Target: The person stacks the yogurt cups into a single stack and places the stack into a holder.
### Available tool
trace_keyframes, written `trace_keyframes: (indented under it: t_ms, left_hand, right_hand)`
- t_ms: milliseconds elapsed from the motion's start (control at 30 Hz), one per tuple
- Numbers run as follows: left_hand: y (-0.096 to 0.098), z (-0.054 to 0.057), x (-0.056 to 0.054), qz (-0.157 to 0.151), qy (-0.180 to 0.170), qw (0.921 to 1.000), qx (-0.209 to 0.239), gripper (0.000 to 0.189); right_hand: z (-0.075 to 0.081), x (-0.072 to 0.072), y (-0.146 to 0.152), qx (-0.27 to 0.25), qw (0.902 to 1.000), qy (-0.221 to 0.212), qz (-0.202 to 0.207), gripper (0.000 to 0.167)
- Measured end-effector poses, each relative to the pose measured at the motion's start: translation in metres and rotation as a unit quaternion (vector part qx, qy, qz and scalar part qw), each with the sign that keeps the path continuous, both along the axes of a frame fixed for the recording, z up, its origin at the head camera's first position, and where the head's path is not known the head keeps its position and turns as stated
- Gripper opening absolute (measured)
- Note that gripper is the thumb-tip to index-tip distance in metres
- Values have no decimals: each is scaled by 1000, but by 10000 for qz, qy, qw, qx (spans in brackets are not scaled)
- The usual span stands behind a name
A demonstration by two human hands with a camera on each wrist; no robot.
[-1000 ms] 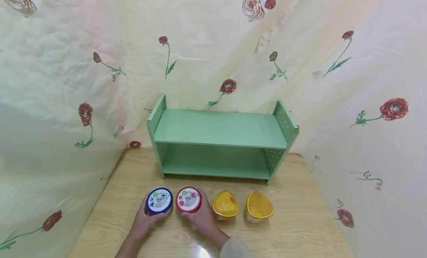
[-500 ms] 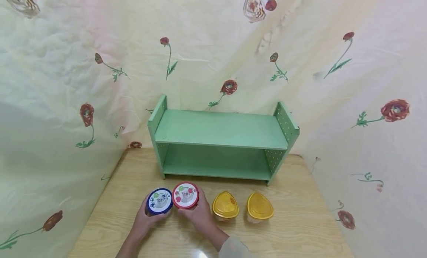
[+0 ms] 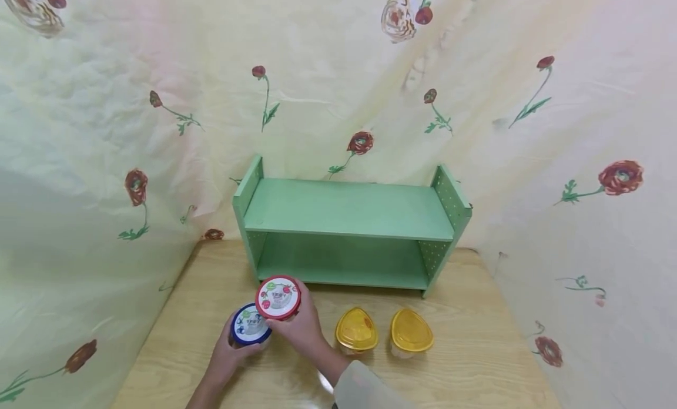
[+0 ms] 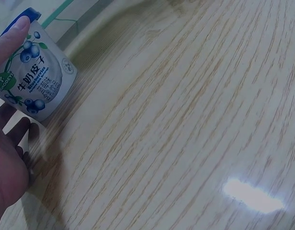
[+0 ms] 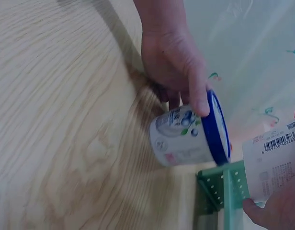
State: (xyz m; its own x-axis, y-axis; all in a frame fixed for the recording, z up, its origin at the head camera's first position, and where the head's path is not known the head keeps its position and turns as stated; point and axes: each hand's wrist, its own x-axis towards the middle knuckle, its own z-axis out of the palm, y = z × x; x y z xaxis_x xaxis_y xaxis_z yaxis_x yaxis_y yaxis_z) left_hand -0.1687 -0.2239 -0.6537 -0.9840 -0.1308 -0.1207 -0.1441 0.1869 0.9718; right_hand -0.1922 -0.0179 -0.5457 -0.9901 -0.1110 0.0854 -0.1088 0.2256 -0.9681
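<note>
My left hand (image 3: 226,355) grips a white cup with a blue lid (image 3: 251,324) and blueberries printed on it. In the left wrist view, the thumb lies at the rim of this blue-lidded cup (image 4: 37,79). My right hand (image 3: 305,327) holds a matching cup with a red lid (image 3: 278,297) and red fruit on it. The red-lidded cup is raised and partly overlaps the blue lid in the head view. A barcode shows on the side of the red-lidded cup (image 5: 269,165) in the right wrist view, where its lid is mostly cut off.
Two tubs with yellow, rounded-triangle lids, the nearer tub (image 3: 357,329) and the outer tub (image 3: 411,331), stand right of my right hand. Behind everything is a green two-tier shelf (image 3: 349,208) on the wooden table (image 3: 476,362). Floral cloth (image 3: 317,103) surrounds the table.
My right hand has lifted the red-lidded cup and carried it left and forward, from beside the blue-lidded cup to over its edge. The left hand has stayed nearly in place.
</note>
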Motion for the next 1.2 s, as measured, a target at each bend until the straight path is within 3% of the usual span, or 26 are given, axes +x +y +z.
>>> trace_keyframes:
  t_ms: [267,500,733,933,1200]
  left_hand:
    - [-1,1,0,-56,-11,9999,149,112]
    - [0,2,-1,-27,-129,9999,-12,119]
    - [0,1,0,6,113,9999,117,117]
    - [1,-1,-1,56,413,9991,-62,109]
    - [1,-2,0,101,469,9987,-143,103]
  right_hand:
    - [11,-1,-27,13,9993,-196,319,106]
    - [8,-4,-40,59,9981,-350,500,103]
    - [3,-4,-45,138,9974,-362,610,103]
    - [0,-4,-47,297,9967,-350,663,106]
    - [-5,-5,-51,581,9947,-488,695,107]
